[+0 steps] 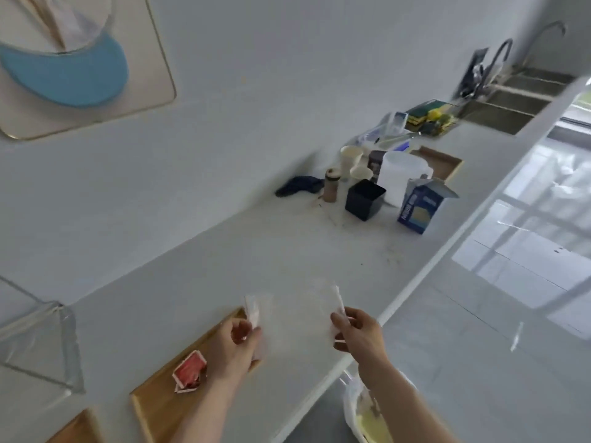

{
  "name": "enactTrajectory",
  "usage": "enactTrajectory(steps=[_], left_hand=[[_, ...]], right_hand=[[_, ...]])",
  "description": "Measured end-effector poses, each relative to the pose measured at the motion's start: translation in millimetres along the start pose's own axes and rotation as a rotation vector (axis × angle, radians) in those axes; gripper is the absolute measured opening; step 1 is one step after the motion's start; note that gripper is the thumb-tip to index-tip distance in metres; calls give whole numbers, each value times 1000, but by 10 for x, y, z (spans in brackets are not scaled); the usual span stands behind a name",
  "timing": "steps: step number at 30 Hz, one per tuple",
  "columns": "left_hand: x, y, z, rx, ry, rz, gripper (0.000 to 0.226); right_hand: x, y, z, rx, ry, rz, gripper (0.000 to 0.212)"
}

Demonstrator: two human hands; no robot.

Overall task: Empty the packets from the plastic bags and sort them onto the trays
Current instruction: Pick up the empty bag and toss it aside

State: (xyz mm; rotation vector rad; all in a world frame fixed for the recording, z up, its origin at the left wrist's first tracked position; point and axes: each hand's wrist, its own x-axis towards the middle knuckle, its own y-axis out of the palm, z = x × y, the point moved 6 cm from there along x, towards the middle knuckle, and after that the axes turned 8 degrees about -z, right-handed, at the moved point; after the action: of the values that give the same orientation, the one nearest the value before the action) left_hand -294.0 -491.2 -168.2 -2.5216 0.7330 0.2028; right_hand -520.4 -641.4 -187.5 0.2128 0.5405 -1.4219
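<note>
A: What takes up most of the view?

B: The white table, running from the near left corner off toward a sink at the far right. A picture hangs on the wall above it.

A: And on the table?

B: Near me, a wooden tray lies at the table's front edge, and the corner of a second tray shows at the bottom left. Far off stands a cluster: a white jug, a blue carton, a black box, some cups and sponges by the sink.

A: The hands?

B: Both are raised over the table's near edge, holding a clear bag stretched between them. The left hand pinches the bag's left edge with curled fingers; the right hand grips its right edge between thumb and fingers.

A: Anything in the bag?

B: It is blurred and see-through; I cannot tell.

A: Where are the packets?

B: A small heap of red packets lies on the near tray, just left of the left wrist. Below the right forearm, off the table, another bag with something yellowish in it shows.
</note>
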Motion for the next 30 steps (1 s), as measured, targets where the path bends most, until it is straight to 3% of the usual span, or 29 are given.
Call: enactTrajectory(steps=[6,12,16,20,30], left_hand=[[-323,1173,-353,39,58,232,14],[-752,2114,-434,113,51,479,24],[-927,2613,-246,235,102,597,33],[-1040,2989,90,360,170,632,28],[-898,3725,1562,667,95,648,22]], right_hand=[[335,-1143,-186,59,44,-207,43],[341,-2014,-597,46,97,-494,39],[313,-2351,-961,-36,122,-607,25],[431,-2474,-1453,-103,171,-608,14],[995,-2277,-2860,-269,273,-442,42]])
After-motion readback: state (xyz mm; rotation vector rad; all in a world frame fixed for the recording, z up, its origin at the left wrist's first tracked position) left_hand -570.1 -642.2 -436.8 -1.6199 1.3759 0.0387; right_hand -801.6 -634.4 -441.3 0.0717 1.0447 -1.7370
